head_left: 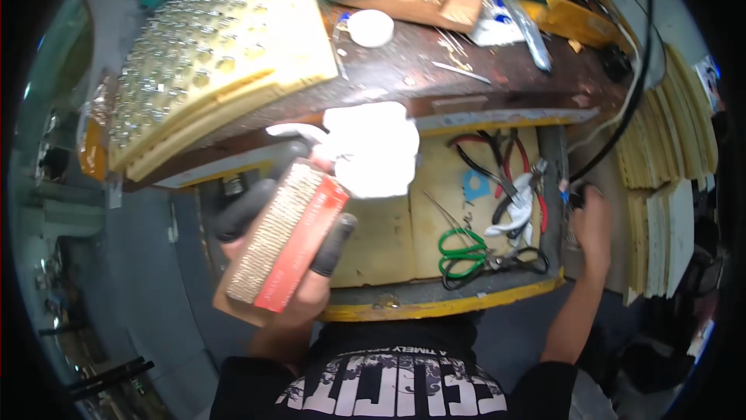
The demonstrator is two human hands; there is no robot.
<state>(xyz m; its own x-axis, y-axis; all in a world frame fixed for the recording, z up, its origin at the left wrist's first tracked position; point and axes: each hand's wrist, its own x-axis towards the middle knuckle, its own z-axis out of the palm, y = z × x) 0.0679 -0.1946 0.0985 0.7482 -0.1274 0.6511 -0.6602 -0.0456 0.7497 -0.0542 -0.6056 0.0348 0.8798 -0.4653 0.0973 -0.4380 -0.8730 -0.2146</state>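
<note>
My left hand (322,280), black covers on its fingertips, is closed round a rectangular block (289,237) with a ridged gold-coloured face and a red printed strip. Just beyond that hand, over the open drawer (373,249), is a bright white crumpled piece (373,148), too overexposed to name; whether the fingers touch it I cannot tell. At the drawer's right side my right hand (592,222) has its fingers curled downward, beside a small blue-and-white thing (566,196). What it grips is hidden.
In the drawer lie green-handled scissors (464,253), black-handled scissors (513,262) and red-handled pliers (517,160). On the dark bench (388,66) are a foam board (233,55) full of shiny pieces and a white round lid (371,28). Stacked boards (660,132) stand right, near a black cable (641,86).
</note>
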